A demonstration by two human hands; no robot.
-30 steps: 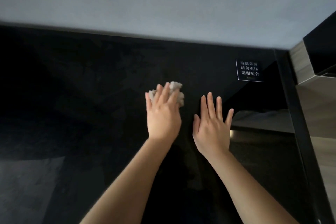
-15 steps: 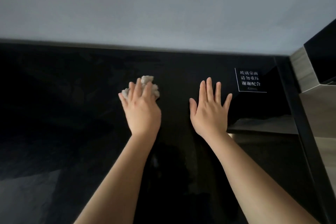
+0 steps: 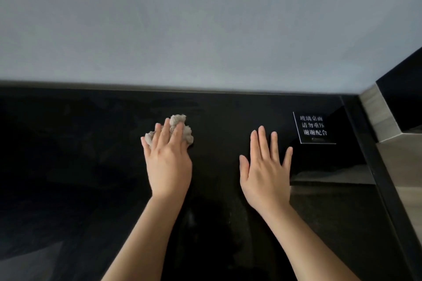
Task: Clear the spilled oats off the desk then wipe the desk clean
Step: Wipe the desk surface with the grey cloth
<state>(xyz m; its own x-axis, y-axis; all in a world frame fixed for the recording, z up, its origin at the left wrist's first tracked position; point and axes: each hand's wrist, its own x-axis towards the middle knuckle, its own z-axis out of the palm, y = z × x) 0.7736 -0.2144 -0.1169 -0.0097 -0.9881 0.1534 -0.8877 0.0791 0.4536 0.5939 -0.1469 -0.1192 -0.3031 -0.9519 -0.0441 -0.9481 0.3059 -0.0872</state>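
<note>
The left hand [image 3: 169, 164], fingers extended and pressing flat on the crumpled cloth [image 3: 180, 124], has carried it toward 9 o'clock, widening the gap to the right hand [image 3: 265, 171], which lies spread on the black desk [image 3: 68, 166]. No oats show, so clearing appears done and wiping is judged in progress

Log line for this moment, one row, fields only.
step: wipe | left hand: presses crumpled wad on black desk | right hand: flat on desk, fingers spread | sign: far right, untouched
</note>
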